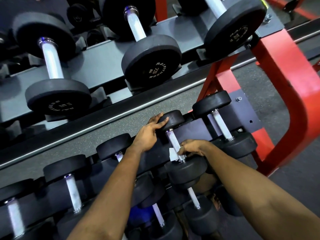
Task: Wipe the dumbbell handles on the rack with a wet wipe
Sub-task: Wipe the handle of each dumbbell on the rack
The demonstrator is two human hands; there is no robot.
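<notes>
- The right grip point(191, 148) is closed round the wet wipe point(173, 154); its fingers curl and pinch the white cloth against the near end of the handle point(172, 142); a flap of the wipe sticks out on the left of the bar.
- The left grip point(151, 131) holds nothing; its fingers lie fairly straight over the far head point(174, 118) of the same dumbbell, probably to steady it.
- The dumbbell sits on the lower tier of the rack point(245, 110); the handle's long axis runs away from the person, leaning a little left as it goes, from the near head point(187, 171) to the far one.
- The relation that counts: the wipe sits at the near end of the handle, just beside the near head; the bare knurled length lies beyond the right grip, up and away toward the left grip; the next stroke likely calls for a slide along that axis, away from the body.
- The right grip is the one on the bar; the left grip is at the far end, on the head and not on the handle.
- The neighbouring handle point(221, 125) lies just to the right, with neither grip on it; whether it has been wiped cannot be told.
</notes>
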